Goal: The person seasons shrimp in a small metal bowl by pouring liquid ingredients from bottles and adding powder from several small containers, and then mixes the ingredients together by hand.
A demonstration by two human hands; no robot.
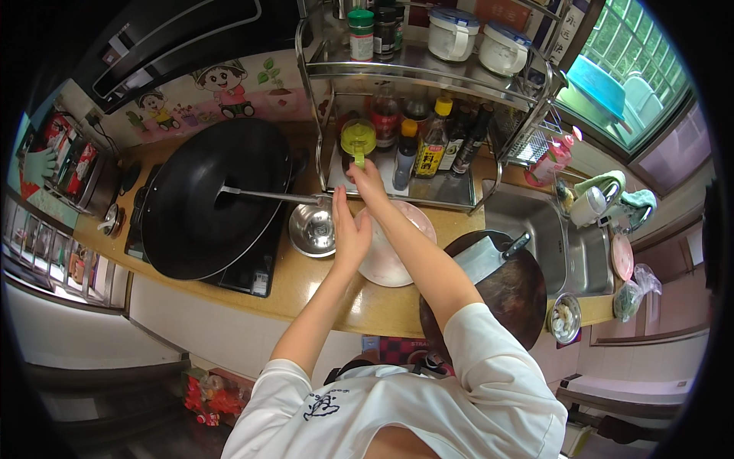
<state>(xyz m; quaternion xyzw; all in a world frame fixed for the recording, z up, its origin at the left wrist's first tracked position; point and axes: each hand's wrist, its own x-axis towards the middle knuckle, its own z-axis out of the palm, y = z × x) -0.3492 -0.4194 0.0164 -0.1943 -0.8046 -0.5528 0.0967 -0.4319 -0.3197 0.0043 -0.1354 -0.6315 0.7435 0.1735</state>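
My right hand (pixel 369 182) grips the green handle of an oil jug with a green lid (pixel 358 139), at the front of the metal rack's lower shelf. My left hand (pixel 351 236) is held with fingers straight and thumb apart, holding nothing. It is over the edge of a pink plate (pixel 387 258) and beside a stainless steel bowl (pixel 309 229). A metal-handled utensil (pixel 269 195) rests in a large black wok (pixel 212 195), its handle end close to my left fingers. The utensil's head is hard to make out against the dark wok.
A cleaver (pixel 479 258) lies on a round dark chopping board (pixel 510 298) under my right forearm. Sauce bottles (pixel 433 146) crowd the two-tier metal rack (pixel 401 70). Further right are a double sink (pixel 542 246) and a small bowl of pale food (pixel 565 319) near the counter's edge.
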